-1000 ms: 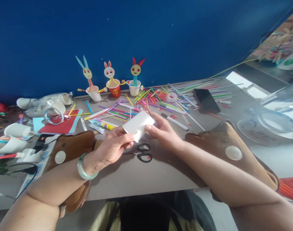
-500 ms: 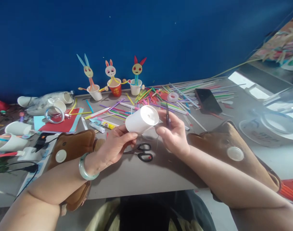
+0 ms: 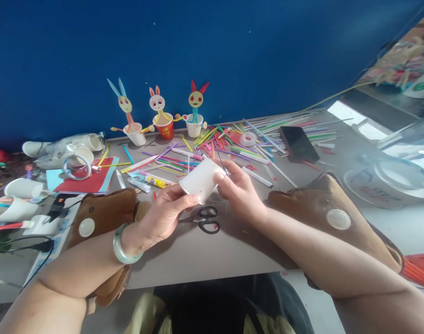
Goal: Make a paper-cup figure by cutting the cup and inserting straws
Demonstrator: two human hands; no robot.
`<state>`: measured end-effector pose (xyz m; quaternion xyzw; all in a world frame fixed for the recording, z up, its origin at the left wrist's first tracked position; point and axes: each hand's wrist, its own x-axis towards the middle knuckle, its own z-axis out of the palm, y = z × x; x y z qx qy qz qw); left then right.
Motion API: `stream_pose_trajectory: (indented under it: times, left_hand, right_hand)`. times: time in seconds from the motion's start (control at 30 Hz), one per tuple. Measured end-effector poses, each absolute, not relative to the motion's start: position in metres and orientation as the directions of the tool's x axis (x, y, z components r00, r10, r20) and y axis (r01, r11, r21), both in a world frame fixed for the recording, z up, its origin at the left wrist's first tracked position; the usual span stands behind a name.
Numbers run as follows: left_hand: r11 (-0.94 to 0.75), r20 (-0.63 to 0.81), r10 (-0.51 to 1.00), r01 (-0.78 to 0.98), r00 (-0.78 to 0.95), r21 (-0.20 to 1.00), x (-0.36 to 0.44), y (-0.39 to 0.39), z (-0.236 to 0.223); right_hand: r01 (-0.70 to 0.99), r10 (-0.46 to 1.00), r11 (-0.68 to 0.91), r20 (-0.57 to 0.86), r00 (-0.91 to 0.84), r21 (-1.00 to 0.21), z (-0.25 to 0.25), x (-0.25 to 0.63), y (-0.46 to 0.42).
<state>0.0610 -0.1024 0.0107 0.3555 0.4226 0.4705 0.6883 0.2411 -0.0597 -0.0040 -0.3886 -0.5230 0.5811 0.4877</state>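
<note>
A white paper cup [image 3: 202, 180] is tilted on its side above the table, gripped at its left end by my left hand [image 3: 166, 208], thumb in front. At the cup's right end is my right hand [image 3: 241, 188], its thumb against the cup wall. A thin dark pointed tool [image 3: 221, 161] sticks up from the right fingers; most of it is hidden, so its kind is unclear. A small dark mark shows on the cup's side. Below the cup lie black-handled scissors [image 3: 209, 226], apart from both hands.
Three cup figures with rabbit-eared heads, one in a red cup [image 3: 164, 130], line the blue wall. Coloured strips [image 3: 170, 160], markers, a tape roll [image 3: 248, 138] and a phone [image 3: 299, 144] lie behind my hands. Brown pouches [image 3: 309, 213] flank my arms; paper cups lie left.
The cup has turned, so its round end no longer faces me and its side does. My right hand has moved left onto the cup, the dark tool tilting and becoming mostly hidden.
</note>
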Motion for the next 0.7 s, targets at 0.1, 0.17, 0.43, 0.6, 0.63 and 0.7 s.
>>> stream_pose_trajectory:
  times: [0.1,0.17,0.43,0.6,0.63,0.7]
  left_hand:
    - [0.325,-0.260,0.941,-0.375,0.214,0.868,0.061,-0.101,0.010]
    - [0.332,-0.261,0.939,-0.390,0.225,0.859,0.061,-0.101,0.011]
    - [0.354,-0.305,0.935,-0.412,0.182,0.840,0.062,-0.100,0.006]
    - [0.292,-0.251,0.956,-0.390,0.152,0.874,0.061,-0.096,0.006]
    - [0.279,-0.239,0.959,-0.390,0.150,0.877,0.061,-0.095,0.007]
    - [0.265,-0.227,0.963,-0.381,0.144,0.886,0.061,-0.094,0.009]
  right_hand:
    - [-0.151,0.976,0.021,0.053,-0.210,-0.988,-0.005,0.242,-0.059]
    - [-0.149,0.974,0.015,0.048,-0.222,-0.989,-0.004,0.243,-0.059]
    - [-0.047,0.962,0.037,0.048,-0.270,-0.998,-0.008,0.242,-0.053]
    - [0.265,0.856,0.506,0.516,-0.036,-0.821,-0.017,0.247,-0.050]
    - [0.321,0.773,0.606,0.634,-0.021,-0.728,-0.017,0.249,-0.051]
    - [0.405,0.588,0.755,0.806,-0.069,-0.516,-0.015,0.253,-0.055]
